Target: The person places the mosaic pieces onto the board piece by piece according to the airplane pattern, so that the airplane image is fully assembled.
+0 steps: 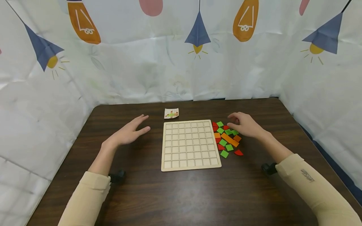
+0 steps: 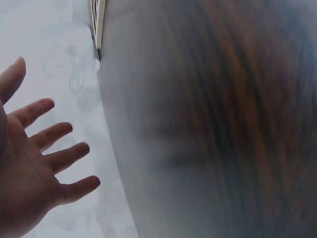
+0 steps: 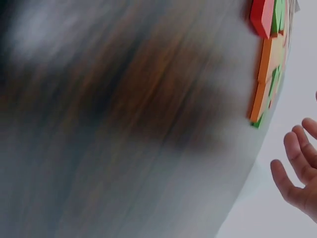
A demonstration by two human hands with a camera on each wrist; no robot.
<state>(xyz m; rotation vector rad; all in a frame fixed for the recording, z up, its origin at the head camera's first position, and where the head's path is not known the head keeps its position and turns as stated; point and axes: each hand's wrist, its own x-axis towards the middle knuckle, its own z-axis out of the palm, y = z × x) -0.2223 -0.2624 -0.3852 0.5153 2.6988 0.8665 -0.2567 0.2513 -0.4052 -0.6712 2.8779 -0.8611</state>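
Note:
A pale wooden grid board of square cells lies on the table in the head view. Against its right side is a loose group of red, green and orange pieces, among them a long orange strip and a red piece set apart. My left hand is held left of the board, fingers spread and nothing in it; the left wrist view shows the same empty palm. Over the back of the pieces hovers my right hand, fingers loosely bent and holding nothing.
A small card with a coloured figure on a grid lies behind the board. The dark wooden table ends at a white patterned curtain at the back and sides. Each wrist carries a black camera.

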